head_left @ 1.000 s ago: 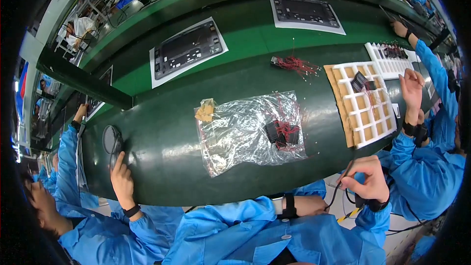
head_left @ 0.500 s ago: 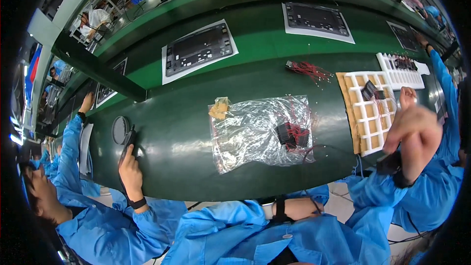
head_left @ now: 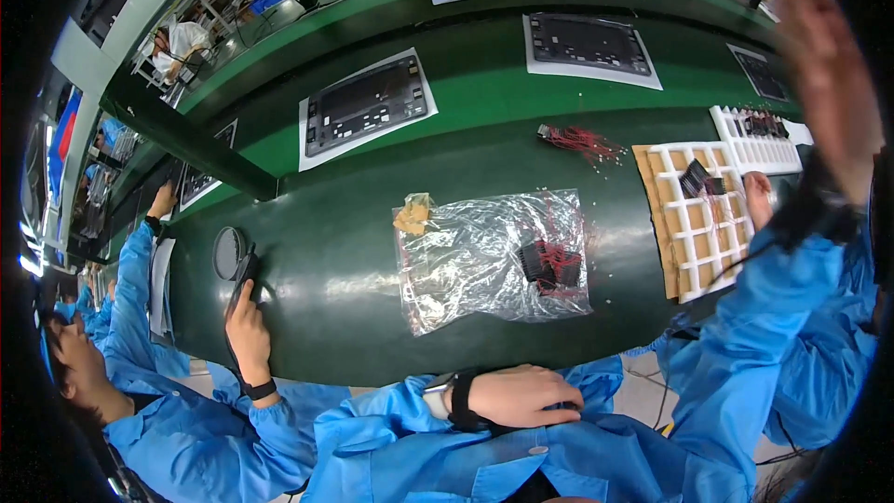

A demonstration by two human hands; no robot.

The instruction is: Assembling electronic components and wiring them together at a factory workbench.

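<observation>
Scanning the dark green workbench (head_left: 354, 307), we found the crinkled clear plastic bag (head_left: 484, 256) lying flat mid-bench, well apart from both hands. We judged it light, limp and slippery, best pinched at an edge. Our left hand (head_left: 526, 396) rested empty, fingers loosely curled; our raised right hand (head_left: 829, 84) was blurred, grip unreadable.

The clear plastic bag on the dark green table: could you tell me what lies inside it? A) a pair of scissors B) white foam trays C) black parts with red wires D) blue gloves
C: the clear plastic bag holds black parts with red wires near its right end.
</observation>
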